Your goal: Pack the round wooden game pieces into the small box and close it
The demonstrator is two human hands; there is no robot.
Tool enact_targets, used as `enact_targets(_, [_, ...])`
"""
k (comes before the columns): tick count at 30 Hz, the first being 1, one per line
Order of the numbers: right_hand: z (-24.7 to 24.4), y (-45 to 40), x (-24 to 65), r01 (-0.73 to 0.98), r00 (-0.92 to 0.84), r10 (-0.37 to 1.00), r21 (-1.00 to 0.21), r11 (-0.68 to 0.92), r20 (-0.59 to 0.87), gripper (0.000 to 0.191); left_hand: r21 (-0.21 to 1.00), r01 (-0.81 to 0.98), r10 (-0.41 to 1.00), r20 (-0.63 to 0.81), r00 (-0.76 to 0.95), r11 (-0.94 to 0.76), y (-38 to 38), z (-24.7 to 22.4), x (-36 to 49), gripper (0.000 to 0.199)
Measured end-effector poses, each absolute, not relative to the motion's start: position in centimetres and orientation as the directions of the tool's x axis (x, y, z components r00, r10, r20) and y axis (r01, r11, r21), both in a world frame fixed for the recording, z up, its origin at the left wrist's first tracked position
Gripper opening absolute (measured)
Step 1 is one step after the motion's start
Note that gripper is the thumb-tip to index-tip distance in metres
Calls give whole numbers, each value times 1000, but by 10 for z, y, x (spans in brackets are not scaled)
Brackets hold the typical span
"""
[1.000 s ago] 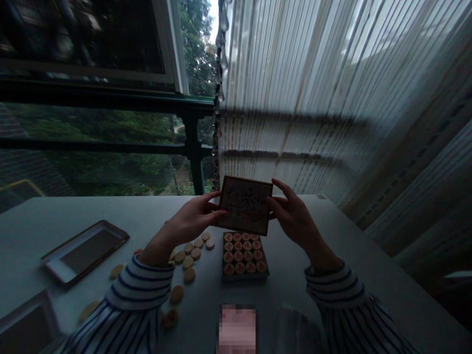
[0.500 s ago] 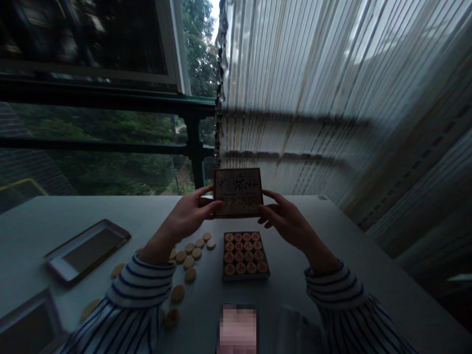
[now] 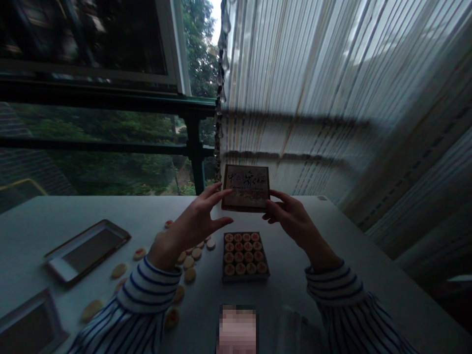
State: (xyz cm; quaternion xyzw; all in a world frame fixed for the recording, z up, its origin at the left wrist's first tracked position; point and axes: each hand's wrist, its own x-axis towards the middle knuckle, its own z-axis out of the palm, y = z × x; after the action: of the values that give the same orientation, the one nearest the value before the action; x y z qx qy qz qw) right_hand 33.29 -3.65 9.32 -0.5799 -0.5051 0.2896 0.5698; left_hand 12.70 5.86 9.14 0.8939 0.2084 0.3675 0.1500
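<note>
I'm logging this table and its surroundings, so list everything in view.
Lettered panel: one, brown-edged, above table
Box: one, dark, table centre
Boxed discs: sixteen, pale with red, inside box
Loose discs: several, some hidden, pale, left
Trays: two, pale-rimmed, left
Unclear item: one, greyish, near edge
Table: one, pale, below
Curtain: one, whitish, right
Railing: one, green, behind
Window frame: one, whitish, upper left
Greenery: uncounted, green, outside
Sleeves: two, blue-striped white, forearms
Left hand: one, bare, panel's left
Right hand: one, bare, panel's right
</note>
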Motion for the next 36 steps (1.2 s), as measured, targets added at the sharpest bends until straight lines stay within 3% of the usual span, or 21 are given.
enact_targets(3, [95, -37, 332, 231, 336, 915, -961, 149, 222, 44, 273, 286, 396, 642, 656, -918, 62, 89, 128, 54])
enact_targets(6, [97, -38, 332, 210, 351, 915, -969, 130, 199, 44, 222, 275, 350, 683, 642, -936, 65, 87, 128, 41])
enact_targets(10, [98, -38, 333, 200, 359, 915, -973, 116, 183, 43, 192, 241, 303, 724, 619, -951, 65, 88, 127, 32])
enact_targets(20, [96, -37, 335, 182, 350, 921, -977, 109, 168, 41, 169, 249, 295, 692, 659, -954, 63, 89, 127, 31])
enact_targets(24, [94, -36, 336, 255, 323, 923, -958, 130, 211, 42, 165, 251, 292, 700, 652, -954, 62, 90, 127, 30])
enact_targets(30, [93, -38, 340, 525, 251, 886, -824, 215, 391, 41, 209, 260, 331, 690, 644, -943, 64, 92, 123, 32])
enact_targets(36, [101, -50, 341, 789, 86, 829, -546, 282, 552, 36, 282, 300, 411, 674, 614, -911, 66, 93, 119, 33])
